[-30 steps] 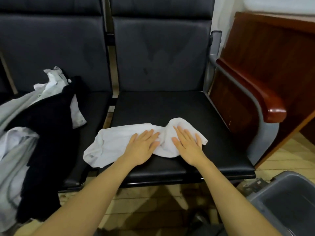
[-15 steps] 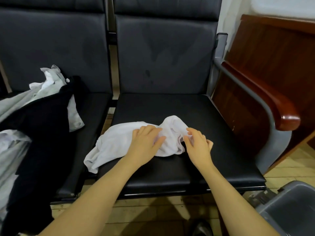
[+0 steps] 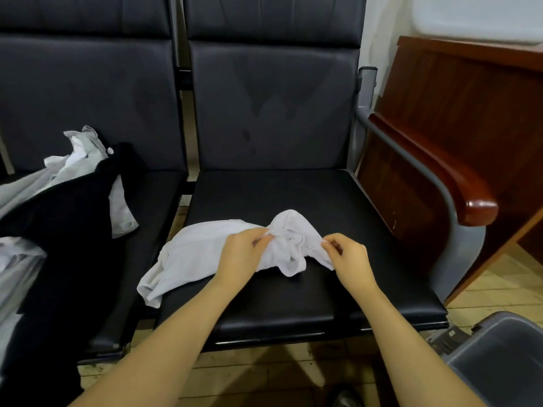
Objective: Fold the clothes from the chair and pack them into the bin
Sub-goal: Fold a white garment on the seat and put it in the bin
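White garment (image 3: 202, 254): lies crumpled across the front of the right chair seat (image 3: 293, 198), its left end hanging off the seat edge.
Left hand (image 3: 244, 254): its grip pinches a bunch of the cloth near the middle.
Right hand (image 3: 349, 257): its grip pinches the garment's right edge between thumb and fingertips.
Change: a second ago both palms lay flat on the cloth, smoothing it; now the fingers are curled in and gather fabric, and the right end is bunched up higher.
Meaning: smoothing looks done and a fold or a lift is probably beginning; the piece is not yet a neat stack.
Pile (image 3: 58, 218): on the left seat, one black piece and at least two pale grey or white ones wait, so most of the task remains.
Bin (image 3: 499, 359): one grey bin at lower right on the floor, nothing visible in the part shown.
Count: two seats, one garment in hand, one bin.
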Demonstrator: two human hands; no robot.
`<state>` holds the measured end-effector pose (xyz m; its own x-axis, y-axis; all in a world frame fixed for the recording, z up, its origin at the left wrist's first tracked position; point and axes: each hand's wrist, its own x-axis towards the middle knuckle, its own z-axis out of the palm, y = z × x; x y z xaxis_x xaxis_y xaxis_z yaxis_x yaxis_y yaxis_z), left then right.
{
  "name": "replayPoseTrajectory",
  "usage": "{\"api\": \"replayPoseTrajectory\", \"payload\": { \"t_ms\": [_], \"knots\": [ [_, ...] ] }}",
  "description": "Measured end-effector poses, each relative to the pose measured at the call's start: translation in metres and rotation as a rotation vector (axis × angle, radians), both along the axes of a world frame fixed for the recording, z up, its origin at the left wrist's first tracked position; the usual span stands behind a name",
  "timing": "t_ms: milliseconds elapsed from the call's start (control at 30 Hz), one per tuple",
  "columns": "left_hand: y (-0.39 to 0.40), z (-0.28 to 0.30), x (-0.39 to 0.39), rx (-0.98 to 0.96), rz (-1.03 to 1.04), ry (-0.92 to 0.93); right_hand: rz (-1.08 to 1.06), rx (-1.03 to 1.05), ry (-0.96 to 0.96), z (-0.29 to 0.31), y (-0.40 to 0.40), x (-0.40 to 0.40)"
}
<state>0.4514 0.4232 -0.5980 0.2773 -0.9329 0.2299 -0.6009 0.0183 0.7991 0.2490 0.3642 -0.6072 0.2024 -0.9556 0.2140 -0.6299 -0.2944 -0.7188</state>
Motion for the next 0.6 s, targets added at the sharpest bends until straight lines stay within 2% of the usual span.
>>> {"api": "replayPoseTrajectory", "payload": {
  "t_ms": [33,100,200,300,400,467,600],
  "knots": [
    [0.000,0.005,0.002,0.006,0.016,0.065,0.001,0.001,-0.062,0.006,0.003,0.000],
    [0.003,0.017,0.006,0.014,0.053,0.066,-0.025,-0.037,-0.145,0.018,0.007,0.000],
    [0.008,0.029,0.013,-0.103,0.051,0.151,-0.041,-0.072,-0.217,0.036,0.015,0.003],
    [0.015,0.045,0.016,-0.156,0.049,0.260,0.003,0.004,-0.236,0.045,0.023,0.003],
    [0.019,0.051,0.019,-0.172,0.076,0.225,0.093,0.168,-0.145,0.042,0.028,-0.003],
    [0.020,0.050,0.022,-0.171,0.116,0.169,0.157,0.196,-0.059,0.041,0.031,-0.005],
    [0.020,0.049,0.026,-0.153,0.170,0.061,0.165,0.035,0.005,0.046,0.038,-0.007]
  ]
}}
